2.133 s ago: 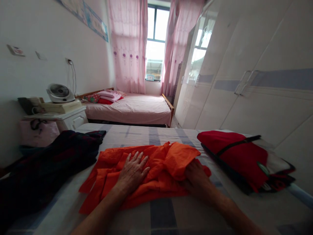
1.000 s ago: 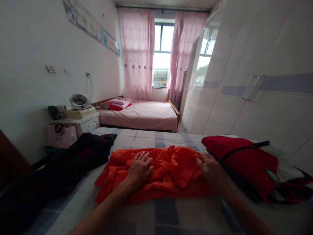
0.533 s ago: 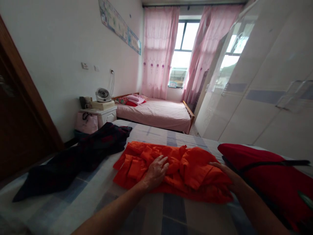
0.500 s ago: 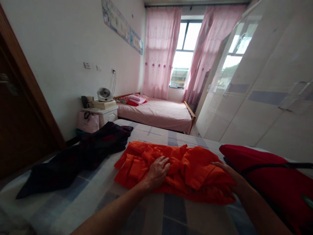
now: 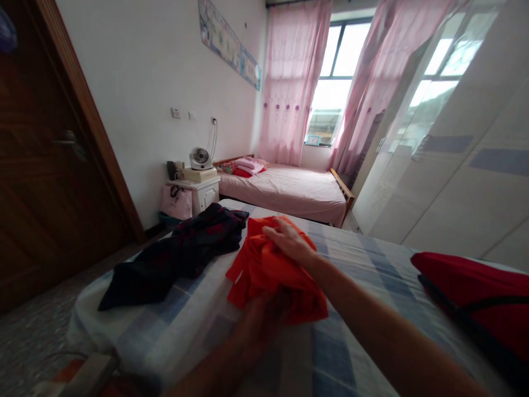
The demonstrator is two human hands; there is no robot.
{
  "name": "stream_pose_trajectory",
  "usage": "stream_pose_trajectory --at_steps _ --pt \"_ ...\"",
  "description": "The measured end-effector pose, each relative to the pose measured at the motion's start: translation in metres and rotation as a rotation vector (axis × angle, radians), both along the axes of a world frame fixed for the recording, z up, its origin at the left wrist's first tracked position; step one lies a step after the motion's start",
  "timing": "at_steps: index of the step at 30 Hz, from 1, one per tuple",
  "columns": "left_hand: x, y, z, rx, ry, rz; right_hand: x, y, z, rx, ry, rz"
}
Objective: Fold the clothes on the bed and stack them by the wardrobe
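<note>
Both hands, right (image 5: 289,242) and blurred left (image 5: 260,320), clutch an orange garment (image 5: 264,270) on a checked bed (image 5: 330,353) near its left edge; pink-curtained window (image 5: 330,82) beyond.

A home bedroom — 2 beds, the near one (image 5: 351,353) in a checked sheet, the far one (image 5: 289,190) pink under pink curtains (image 5: 289,82), a white wardrobe (image 5: 454,182) along the right, a nightstand (image 5: 202,193) on the left.

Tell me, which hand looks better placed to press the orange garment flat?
Probably the right hand: it already lies on top of the orange garment. The left hand is blurred at its near edge.
</note>
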State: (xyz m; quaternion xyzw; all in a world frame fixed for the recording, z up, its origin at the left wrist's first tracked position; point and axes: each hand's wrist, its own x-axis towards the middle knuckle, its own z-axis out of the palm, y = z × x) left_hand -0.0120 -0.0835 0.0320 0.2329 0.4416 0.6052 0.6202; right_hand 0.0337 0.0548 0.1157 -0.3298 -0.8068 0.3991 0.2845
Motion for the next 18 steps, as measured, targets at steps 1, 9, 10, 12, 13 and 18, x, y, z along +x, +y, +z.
stream_pose_trajectory --at_steps 1,9,10,12,13,18 --pt "-0.005 -0.014 -0.001 -0.093 -0.16 0.022 -0.015 -0.005 -0.011 0.038 -0.093 0.116" --pt "-0.034 -0.056 0.006 -0.253 -0.268 0.1 -0.014 0.007 -0.014 0.157 -0.139 0.133" --pt "-0.034 -0.054 0.007 -0.235 -0.236 0.088 -0.005 0.021 -0.009 0.167 -0.124 0.042" --pt "-0.032 -0.049 0.009 -0.226 -0.178 0.07 0.015 0.051 -0.007 0.163 -0.132 -0.126" --pt "-0.03 -0.046 0.009 -0.222 -0.148 0.064 0.025 0.063 -0.011 0.137 -0.157 -0.18" --pt "-0.022 -0.032 0.01 -0.183 0.038 0.093 0.06 0.083 -0.051 -0.099 -0.261 -0.107"
